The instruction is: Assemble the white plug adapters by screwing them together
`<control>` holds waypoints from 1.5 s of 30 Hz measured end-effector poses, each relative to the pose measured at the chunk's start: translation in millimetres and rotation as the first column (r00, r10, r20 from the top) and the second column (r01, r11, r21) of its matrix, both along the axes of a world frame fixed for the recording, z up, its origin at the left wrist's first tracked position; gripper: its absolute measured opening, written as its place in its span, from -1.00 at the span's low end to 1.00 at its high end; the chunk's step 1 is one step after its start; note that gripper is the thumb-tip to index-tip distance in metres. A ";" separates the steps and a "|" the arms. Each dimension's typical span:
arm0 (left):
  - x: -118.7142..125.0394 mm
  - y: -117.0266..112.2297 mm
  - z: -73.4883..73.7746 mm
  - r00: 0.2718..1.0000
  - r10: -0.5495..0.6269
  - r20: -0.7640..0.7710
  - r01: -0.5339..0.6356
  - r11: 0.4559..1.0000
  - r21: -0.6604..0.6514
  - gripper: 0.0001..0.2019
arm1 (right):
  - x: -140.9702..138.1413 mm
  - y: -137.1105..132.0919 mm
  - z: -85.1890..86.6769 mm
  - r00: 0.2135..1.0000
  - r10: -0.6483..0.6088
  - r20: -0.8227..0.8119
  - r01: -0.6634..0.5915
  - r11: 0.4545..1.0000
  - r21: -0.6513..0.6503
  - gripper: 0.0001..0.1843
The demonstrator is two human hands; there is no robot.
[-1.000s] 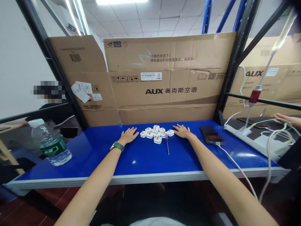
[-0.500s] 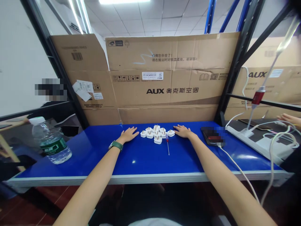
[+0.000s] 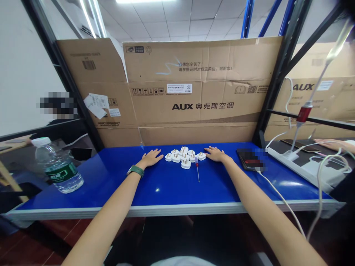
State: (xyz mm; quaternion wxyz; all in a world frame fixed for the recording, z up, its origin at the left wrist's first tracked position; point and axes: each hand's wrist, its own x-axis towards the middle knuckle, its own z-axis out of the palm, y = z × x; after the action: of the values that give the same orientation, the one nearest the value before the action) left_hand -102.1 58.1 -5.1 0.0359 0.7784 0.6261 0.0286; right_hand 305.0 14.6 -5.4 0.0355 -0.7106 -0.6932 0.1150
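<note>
1. Resting flat on the blue counter (image 3: pixel 166 192), palms down with fingers spread, the left hand (image 3: pixel 150 157) and right hand (image 3: pixel 215 154) lie well apart.
2. Between the hands sits a tight cluster of white plugs (image 3: pixel 184 158), most with metal pins pointing up; the right hand's fingertips are near the cluster's outermost plug.
3. A screwdriver (image 3: pixel 197 168) lies between the hands, closer to the right one, its red-and-clear handle at the plugs and its shaft toward the person; whether handle and plugs touch, I cannot tell.
4. A green-banded watch (image 3: pixel 135 170) circles the wrist behind the left hand.
5. Well to the left of the left hand stands a water bottle (image 3: pixel 61 171) with a green label.
6. To the right of the right hand lies a dark phone (image 3: pixel 246 159) with a white cable plugged in; farther right is a white power strip (image 3: pixel 294 165).
7. Beyond both hands rises printed cardboard (image 3: pixel 199 122).
</note>
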 end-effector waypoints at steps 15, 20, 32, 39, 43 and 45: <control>-0.4 -1.2 1.0 1.000 -0.003 0.015 0.003 1.000 -0.031 -0.25 | 0.4 -0.8 1.3 1.000 0.007 -0.003 -0.007 1.000 -0.002 -0.30; -0.1 -1.8 1.9 1.000 0.001 0.011 -0.001 0.999 -0.036 -0.25 | 0.7 -0.2 1.1 1.000 0.008 0.002 -0.008 1.000 -0.002 -0.30; -1.5 -1.0 0.9 1.000 -0.009 0.015 0.010 1.000 -0.019 -0.26 | 1.8 0.8 0.1 1.000 0.014 -0.005 -0.014 1.000 0.006 -0.30; -1.1 -0.6 1.1 1.000 -0.005 0.014 0.005 1.000 -0.022 -0.25 | 1.1 -0.5 0.5 1.000 0.006 -0.011 -0.006 1.000 0.011 -0.29; -1.0 -0.8 1.7 1.000 -0.004 0.014 0.004 0.999 -0.052 -0.23 | 1.1 -0.1 0.5 1.000 0.011 -0.014 -0.011 1.000 0.014 -0.30; -1.5 0.1 0.9 1.000 -0.002 0.018 0.003 0.998 -0.055 -0.22 | 1.3 0.0 0.6 1.000 0.014 -0.016 -0.014 1.000 0.015 -0.31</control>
State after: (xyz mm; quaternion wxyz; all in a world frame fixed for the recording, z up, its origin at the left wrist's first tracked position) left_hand -103.6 58.2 -4.2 0.0631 0.7776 0.6254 0.0185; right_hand 306.3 14.6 -4.8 0.0454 -0.7044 -0.6988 0.1157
